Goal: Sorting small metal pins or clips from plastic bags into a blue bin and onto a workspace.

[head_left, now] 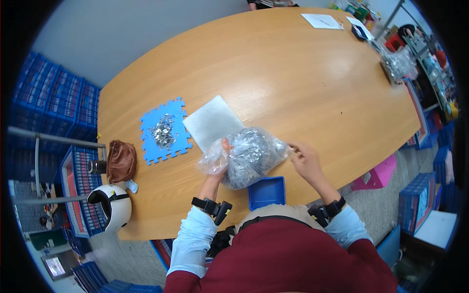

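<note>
A clear plastic bag [253, 155] full of small shiny metal-looking pieces bulges over the near edge of the table. My left hand [221, 168] is closed round its gathered neck, and loose plastic covers part of the fingers. At the bag's right corner is my right hand [306, 162], its fingers bent together on the plastic. A blue tray [266, 193] sits right below the bag, with no contents showing. Behind the bag lies a pale flat square board [213, 121], partly covered by it. To the left, a heap of small silvery pieces [164, 132] rests on a blue foam mat [151, 152].
A brown leather bag [121, 161] and a white helmet [120, 211] are at the table's left edge. Blue crates [53, 97] are stacked beyond. Papers [322, 21] and another clear plastic bag [398, 62] lie at the far right. A pink stool [378, 175] stands on the floor.
</note>
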Tool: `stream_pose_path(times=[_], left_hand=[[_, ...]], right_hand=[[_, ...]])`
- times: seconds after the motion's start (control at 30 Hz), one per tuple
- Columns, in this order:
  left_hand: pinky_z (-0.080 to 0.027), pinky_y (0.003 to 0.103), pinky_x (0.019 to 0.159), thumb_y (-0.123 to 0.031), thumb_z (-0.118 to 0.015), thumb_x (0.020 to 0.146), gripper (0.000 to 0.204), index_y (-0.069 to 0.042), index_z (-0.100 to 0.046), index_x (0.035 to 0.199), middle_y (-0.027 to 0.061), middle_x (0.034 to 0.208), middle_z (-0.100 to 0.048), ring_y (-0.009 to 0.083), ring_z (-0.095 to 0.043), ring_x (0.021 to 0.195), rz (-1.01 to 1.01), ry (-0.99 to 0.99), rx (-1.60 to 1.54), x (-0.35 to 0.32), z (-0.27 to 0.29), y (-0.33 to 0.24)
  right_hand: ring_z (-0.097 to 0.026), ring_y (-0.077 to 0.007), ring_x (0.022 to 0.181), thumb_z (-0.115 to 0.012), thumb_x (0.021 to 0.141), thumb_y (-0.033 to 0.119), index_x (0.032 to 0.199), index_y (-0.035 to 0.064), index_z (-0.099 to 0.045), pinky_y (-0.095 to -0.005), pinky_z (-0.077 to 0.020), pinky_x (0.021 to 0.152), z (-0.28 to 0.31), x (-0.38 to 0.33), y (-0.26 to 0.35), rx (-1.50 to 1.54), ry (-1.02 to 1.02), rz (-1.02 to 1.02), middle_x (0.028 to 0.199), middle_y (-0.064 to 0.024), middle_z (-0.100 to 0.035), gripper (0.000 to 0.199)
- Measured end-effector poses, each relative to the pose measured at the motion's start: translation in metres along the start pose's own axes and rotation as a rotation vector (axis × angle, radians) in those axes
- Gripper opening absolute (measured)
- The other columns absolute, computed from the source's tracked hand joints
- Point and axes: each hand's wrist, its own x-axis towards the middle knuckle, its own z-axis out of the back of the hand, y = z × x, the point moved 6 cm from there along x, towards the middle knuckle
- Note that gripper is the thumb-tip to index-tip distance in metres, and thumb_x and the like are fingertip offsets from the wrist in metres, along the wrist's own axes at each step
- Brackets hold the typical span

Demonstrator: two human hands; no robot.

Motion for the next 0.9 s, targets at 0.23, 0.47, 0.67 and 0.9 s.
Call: stream_pose_path(times=[0.23,0.47,0.67,0.9], left_hand=[[-0.039,0.029,0.053,-0.046,-0.04,0.085,0.05,-0.007,-0.057,0.06,0.0027,0.053,-0.051,0.0141,-0.049,0.052,-0.243,-0.317,0.159,-0.012,-0.01,-0.035],[-0.036,0.032,0.044,-0.043,-0.036,0.088,0.053,-0.001,-0.053,0.06,0.0053,0.047,-0.048,0.0179,-0.044,0.043,-0.021,-0.474,-0.266,-0.044,0.075,-0.048],[-0.034,0.024,0.049,-0.045,-0.04,0.087,0.044,-0.007,-0.048,0.065,0.0001,0.056,-0.046,0.0078,-0.041,0.051,0.088,-0.67,-0.425,-0.076,0.137,-0.015],[-0.037,0.025,0.057,-0.051,-0.039,0.084,0.046,-0.007,-0.05,0.083,0.0047,0.071,-0.049,0.0099,-0.043,0.062,0.266,-0.941,-0.12,-0.092,0.18,0.101]], right_hand=[[-0.052,-0.0091,0.058,-0.054,0.079,0.009,0.087,-0.0008,-0.059,-0.0218,-0.0414,0.051,0.032,-0.049,-0.094,-0.073,-0.101,-0.079,0.067,-0.0046,-0.056,0.013],[-0.052,-0.0101,0.056,-0.054,0.079,0.009,0.084,-0.0008,-0.059,-0.0232,-0.0408,0.05,0.009,-0.08,-0.096,-0.2,0.027,-0.042,0.063,-0.0058,-0.056,0.012],[-0.058,-0.0212,0.059,-0.055,0.075,0.008,0.083,-0.0001,-0.06,-0.029,-0.0446,0.053,-0.025,-0.083,-0.067,-0.27,0.14,0.025,0.069,-0.0137,-0.059,0.013],[-0.058,-0.0233,0.062,-0.056,0.075,0.011,0.083,0.0,-0.06,-0.0309,-0.0455,0.055,-0.052,-0.1,-0.085,-0.412,0.324,-0.017,0.072,-0.0146,-0.06,0.015]])
